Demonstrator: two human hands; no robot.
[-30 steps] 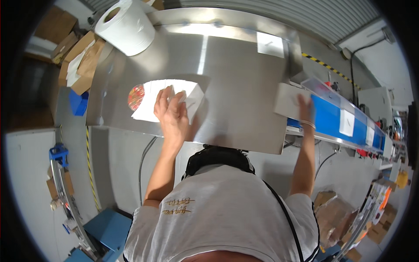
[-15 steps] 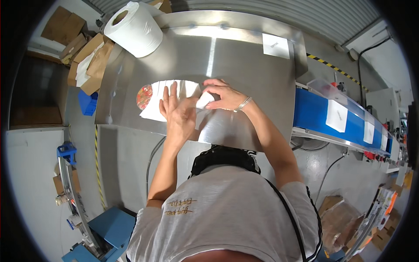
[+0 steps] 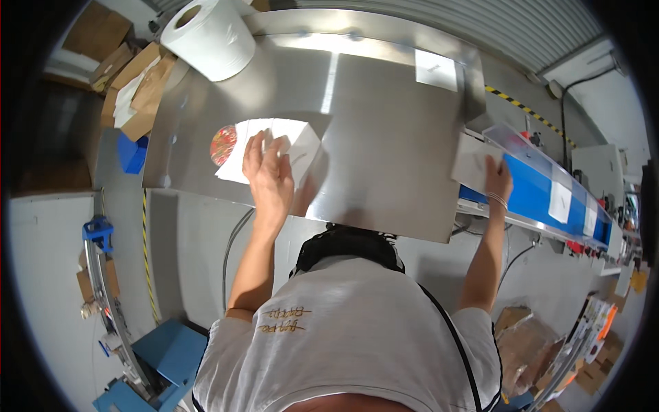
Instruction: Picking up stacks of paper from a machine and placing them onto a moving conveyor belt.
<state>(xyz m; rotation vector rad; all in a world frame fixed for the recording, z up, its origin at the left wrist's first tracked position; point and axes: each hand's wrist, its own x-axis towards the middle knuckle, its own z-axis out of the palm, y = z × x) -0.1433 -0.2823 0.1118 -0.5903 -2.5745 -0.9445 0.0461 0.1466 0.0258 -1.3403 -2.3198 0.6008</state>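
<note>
A fanned stack of white sheets (image 3: 302,147) lies on the steel table, with a round, red-patterned printed piece (image 3: 223,145) showing at its left end. On top of the stack rests my left hand (image 3: 270,172), fingers apart and slightly bent. Out to the right, my right hand (image 3: 500,180) pinches a single white sheet (image 3: 472,161) by its right side. That sheet spans the table's right edge and the near end of the blue conveyor belt (image 3: 525,185). Whether it touches the belt I cannot tell.
A big white roll (image 3: 213,44) stands at the table's (image 3: 384,144) far left corner, beside open cardboard boxes (image 3: 141,89). A white paper (image 3: 436,71) lies at the far right. White sheets (image 3: 560,202) sit along the belt, behind a clear guard (image 3: 511,141).
My right hand has swung from beside the stack to the conveyor, carrying a white sheet. The sheets on the belt have shifted farther along. My left hand has stayed on the stack.
</note>
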